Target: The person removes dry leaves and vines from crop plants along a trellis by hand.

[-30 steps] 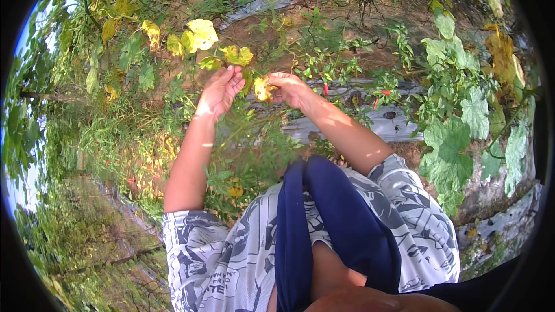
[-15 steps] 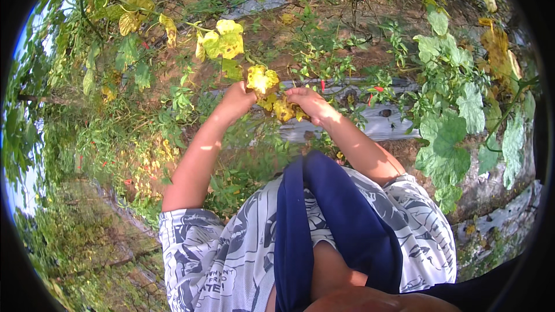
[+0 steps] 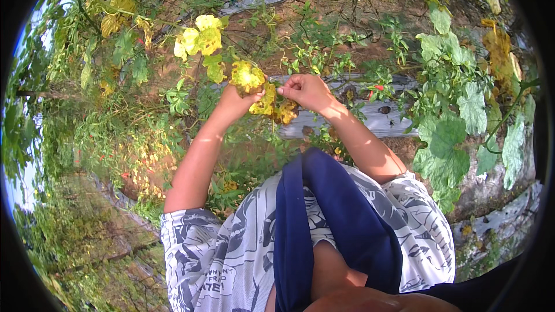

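My left hand [image 3: 234, 104] is closed around a yellowing vine, its fingers partly hidden by a curled yellow leaf [image 3: 247, 77]. More yellow leaves with brown spots [image 3: 263, 101] hang just below the thumb. Just to the right, my right hand [image 3: 309, 92] is held in a pinch, thumb and fingertips together near the vine. Whatever lies between those fingertips is too small to make out. Farther up and left on the same trailing stem is a cluster of bright yellow leaves [image 3: 209, 37].
Broad green leaves [image 3: 448, 150] hang on a vine at the right. Low pepper plants with a red chilli [image 3: 378, 88] grow beyond my hands. Silvery plastic sheeting [image 3: 376, 121] covers the soil in strips. Dense foliage [image 3: 63, 121] fills the left side.
My left hand has shifted slightly left, drawing the vine and its yellow leaves with it. My right hand has come away from the lower brown-yellow leaves, its fingers now curled.
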